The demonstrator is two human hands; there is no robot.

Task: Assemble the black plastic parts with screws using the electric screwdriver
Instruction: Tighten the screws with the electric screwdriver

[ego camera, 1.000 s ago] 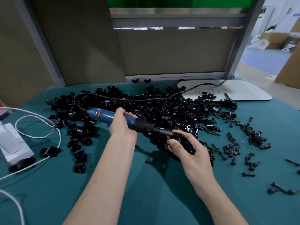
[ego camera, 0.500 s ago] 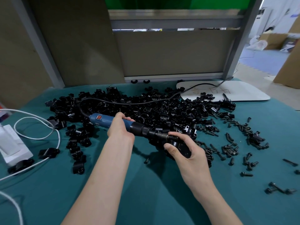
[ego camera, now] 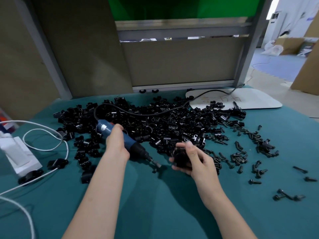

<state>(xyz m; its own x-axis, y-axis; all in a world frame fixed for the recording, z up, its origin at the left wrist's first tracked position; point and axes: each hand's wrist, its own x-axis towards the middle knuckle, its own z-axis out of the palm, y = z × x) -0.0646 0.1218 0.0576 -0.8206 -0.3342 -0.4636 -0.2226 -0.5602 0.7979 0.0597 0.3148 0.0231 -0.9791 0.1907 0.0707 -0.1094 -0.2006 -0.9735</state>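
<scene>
The black part [ego camera: 181,158] sits in the right hand [ego camera: 196,163], just over the green cloth [ego camera: 155,213]. The fingers [ego camera: 192,151] and thumb curl round it and hug it. I cannot tell which side has the screw hole, because the part is dark and a bit blurry.

The left hand [ego camera: 117,145] wraps its fingers round the blue screwdriver [ego camera: 138,150]. The screwdriver lies long-ways from 10 o'clock to 4 o'clock, with the cord end at 10 and the tip [ego camera: 157,165] at 4. The tip points down at the cloth, not at the part. The part is at 3 o'clock from the tip, near but not touching. One small screw [ego camera: 154,170] lies on the cloth just beside the tip, at about 6 o'clock from it.

I think the tip is nearer to that screw than to the part, so the screw may come first. Then the tip must swing toward 3 o'clock to meet the part.

A big pile of black parts [ego camera: 155,128] lies at 12 o'clock from the hands. Loose screws [ego camera: 241,156] lie at 3 o'clock. A white board [ego camera: 250,100] is at 1 o'clock. A white cable [ego camera: 43,149] and a white box [ego camera: 22,157] are at 9 o'clock.
</scene>
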